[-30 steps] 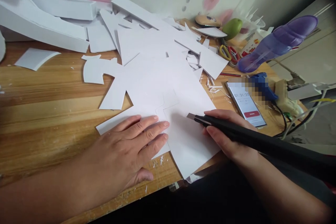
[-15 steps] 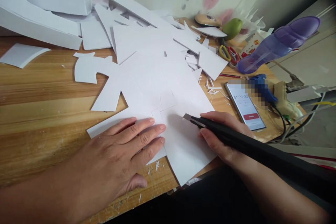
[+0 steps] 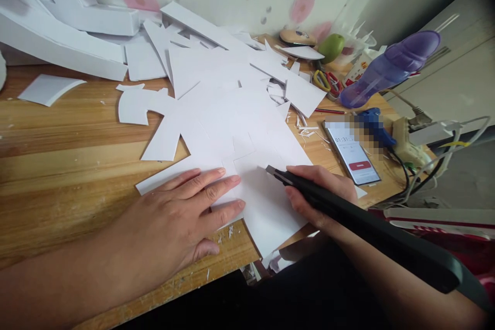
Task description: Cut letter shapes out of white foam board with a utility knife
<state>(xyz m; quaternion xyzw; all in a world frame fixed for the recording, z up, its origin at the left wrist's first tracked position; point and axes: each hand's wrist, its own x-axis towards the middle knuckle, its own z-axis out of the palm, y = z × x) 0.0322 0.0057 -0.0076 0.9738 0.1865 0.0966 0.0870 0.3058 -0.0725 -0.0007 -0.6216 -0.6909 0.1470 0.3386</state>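
My left hand (image 3: 185,216) lies flat with its fingers spread, pressing on white foam board (image 3: 270,211) at the table's front edge. In my right hand (image 3: 320,191) is a black utility knife (image 3: 332,206), gripped between thumb and fingers with the long handle reaching back over my forearm. Its short blade points left, and the tip is at or just above the board's surface, right of my left fingertips. Thin lines mark the board near the blade. A cut white piece with a curved arm (image 3: 135,105) lies beyond my left hand.
White board offcuts (image 3: 212,67) are heaped at the back, beside large white built shapes (image 3: 65,41). To the right are a phone (image 3: 351,154), a purple bottle (image 3: 394,69), scissors (image 3: 327,82), a blue glue gun (image 3: 375,126) and cables. Shavings litter the wooden table (image 3: 69,165).
The camera view has shifted a little, so the background sits lower and the right-hand items further left. Both hands keep their poses; the knife remains close to the same spot on the board.
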